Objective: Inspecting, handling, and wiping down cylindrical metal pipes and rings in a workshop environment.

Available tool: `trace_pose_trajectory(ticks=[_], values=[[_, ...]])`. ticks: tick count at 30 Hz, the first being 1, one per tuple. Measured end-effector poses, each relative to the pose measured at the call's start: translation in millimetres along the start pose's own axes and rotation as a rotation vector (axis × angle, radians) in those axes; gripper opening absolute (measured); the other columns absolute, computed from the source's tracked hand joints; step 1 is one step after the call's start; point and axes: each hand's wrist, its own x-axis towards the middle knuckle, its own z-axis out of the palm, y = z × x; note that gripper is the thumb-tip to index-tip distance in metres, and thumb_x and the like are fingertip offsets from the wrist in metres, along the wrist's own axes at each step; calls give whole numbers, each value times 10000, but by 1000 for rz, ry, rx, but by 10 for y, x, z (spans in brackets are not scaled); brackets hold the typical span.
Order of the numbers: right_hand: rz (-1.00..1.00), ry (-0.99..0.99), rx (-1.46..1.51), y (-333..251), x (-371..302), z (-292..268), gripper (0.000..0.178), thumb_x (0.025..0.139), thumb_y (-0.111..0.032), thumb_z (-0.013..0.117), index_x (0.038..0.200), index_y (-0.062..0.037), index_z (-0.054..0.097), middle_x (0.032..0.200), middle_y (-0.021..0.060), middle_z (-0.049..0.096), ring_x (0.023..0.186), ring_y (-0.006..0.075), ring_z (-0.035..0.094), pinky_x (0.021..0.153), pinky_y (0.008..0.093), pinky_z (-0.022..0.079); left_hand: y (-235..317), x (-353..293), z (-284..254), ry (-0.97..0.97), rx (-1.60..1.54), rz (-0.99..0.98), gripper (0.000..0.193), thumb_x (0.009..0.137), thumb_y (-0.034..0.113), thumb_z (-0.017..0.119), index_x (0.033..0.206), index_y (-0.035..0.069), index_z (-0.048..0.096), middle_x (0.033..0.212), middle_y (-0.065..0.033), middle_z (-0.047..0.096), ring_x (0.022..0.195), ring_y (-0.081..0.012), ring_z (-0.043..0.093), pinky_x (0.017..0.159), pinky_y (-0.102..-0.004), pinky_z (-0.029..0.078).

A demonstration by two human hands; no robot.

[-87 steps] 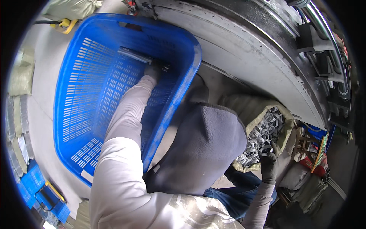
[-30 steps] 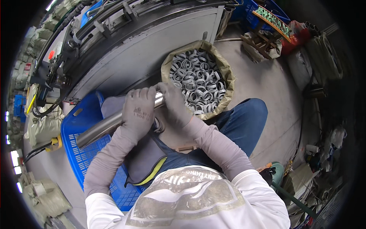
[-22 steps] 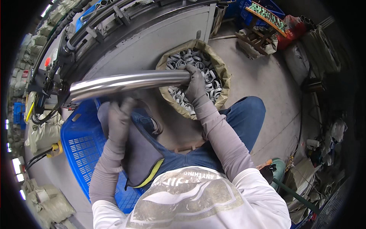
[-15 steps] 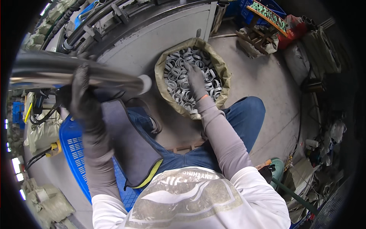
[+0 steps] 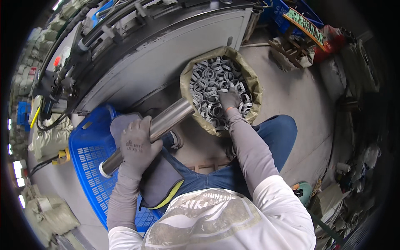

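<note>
A shiny metal tube [image 5: 171, 118] slants across my lap, held by my gloved left hand [image 5: 139, 143] with the fingers wrapped round it. Its lower end carries a white ring-like end piece [image 5: 104, 170] above the blue basket. The bare upper end reaches the near left side of an open tan sack [image 5: 255, 79]. Inside that sack lie many grey plastic rings [image 5: 209, 75]. My gloved right hand [image 5: 230, 99] is down among them, fingers curled and fingertips partly hidden; what they close on cannot be made out.
To my left stands a blue perforated basket [image 5: 79, 141]. A dark grey pad with a yellow-green edge [image 5: 162, 183] covers my left thigh. Ahead is a grey machine cabinet [image 5: 179, 50]. A wooden rack with green pieces [image 5: 306, 29] stands at the far right, near bundled sheets.
The tube has swung round and come down, its white-capped end now near me over the basket. My left hand moved right and nearer; my right hand has curled among the rings.
</note>
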Motion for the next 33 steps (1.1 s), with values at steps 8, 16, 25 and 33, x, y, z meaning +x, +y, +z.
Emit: trace_pose_trajectory(ticks=[8, 16, 25, 33], values=[[-274, -1167, 1909, -693, -724, -1301, 523, 962, -153, 662, 1447, 16, 567, 1358, 156, 625, 1210, 330, 643, 1091, 508, 512, -30, -18, -57, 103, -77, 39, 581, 646, 232, 779, 1184, 71, 631, 958, -137, 636, 947, -349, 641, 802, -475, 498], [-496, -839, 1394, -808, -1280, -1440, 463, 1032, -238, 519, 1402, 31, 596, 1303, 164, 679, 1152, 207, 670, 1016, 326, 530, 1, -43, -66, 139, -115, 49, 583, 648, 225, 785, 1189, 67, 635, 980, -139, 649, 954, -347, 652, 810, -469, 509], [-1296, 183, 725, -917, -1535, -1396, 222, 852, 9, 656, 1072, -19, 644, 1077, 147, 721, 959, 328, 714, 852, 386, 573, -11, -44, -71, 32, -77, 54, 616, 667, 264, 830, 1207, 82, 597, 1002, -121, 653, 962, -330, 663, 825, -456, 523], [-779, -175, 999, -1040, -1800, -1482, 300, 1035, -125, 463, 970, 49, 698, 1000, 163, 738, 903, 259, 719, 833, 339, 561, -1, 5, -87, -36, -21, 88, 579, 696, 310, 877, 1123, 75, 565, 1001, -108, 639, 992, -300, 672, 835, -431, 536]])
